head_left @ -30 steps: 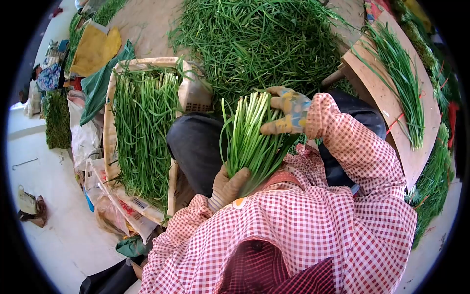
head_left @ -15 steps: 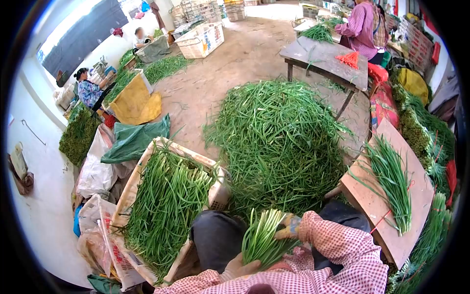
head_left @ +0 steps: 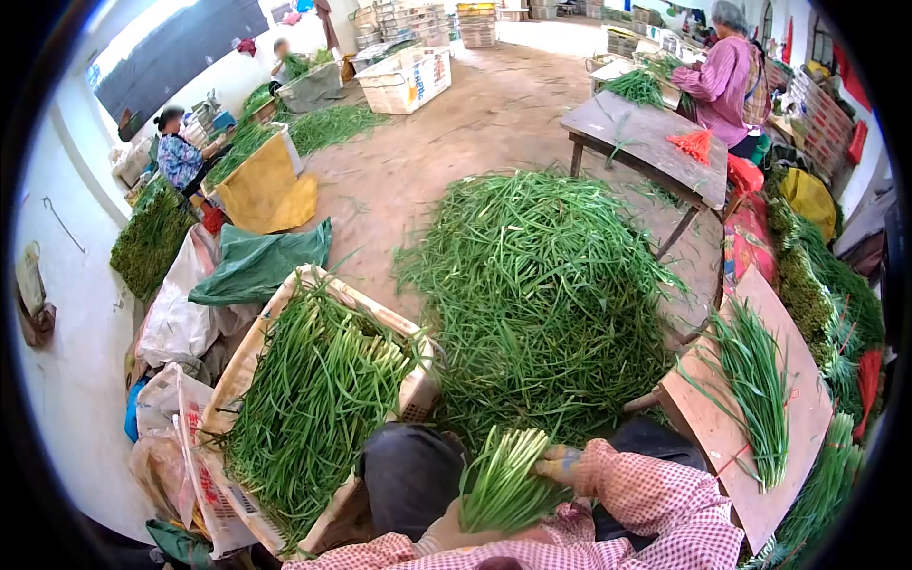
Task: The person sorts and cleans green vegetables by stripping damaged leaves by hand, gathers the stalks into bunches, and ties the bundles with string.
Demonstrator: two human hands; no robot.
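A bunch of chive-like green stalks [head_left: 508, 484] with pale ends is held over my lap, pale ends up and slightly tilted. My left hand [head_left: 445, 530], in a pale glove, closes around its lower left side; the fingers are partly hidden. Near the top right of the bunch, my gloved right hand [head_left: 559, 465] has its fingers pressed against the stalks. To the left stands a pale plastic crate [head_left: 426, 380] full of the same stalks [head_left: 323, 408]. A large heap of loose stalks [head_left: 551, 294] lies on the floor before my knees.
On my right, a small wooden board table [head_left: 703, 399] carries a bunch of stalks [head_left: 755, 399]. Further back is a low table [head_left: 627, 133] with red ties [head_left: 692, 145]. Other people [head_left: 727, 85] sit at work around the room. Sacks [head_left: 190, 304] lie along the left.
The head view has tipped up slightly, showing more of the far room. My hands and the bunch sit a little lower and further left in view, still together.
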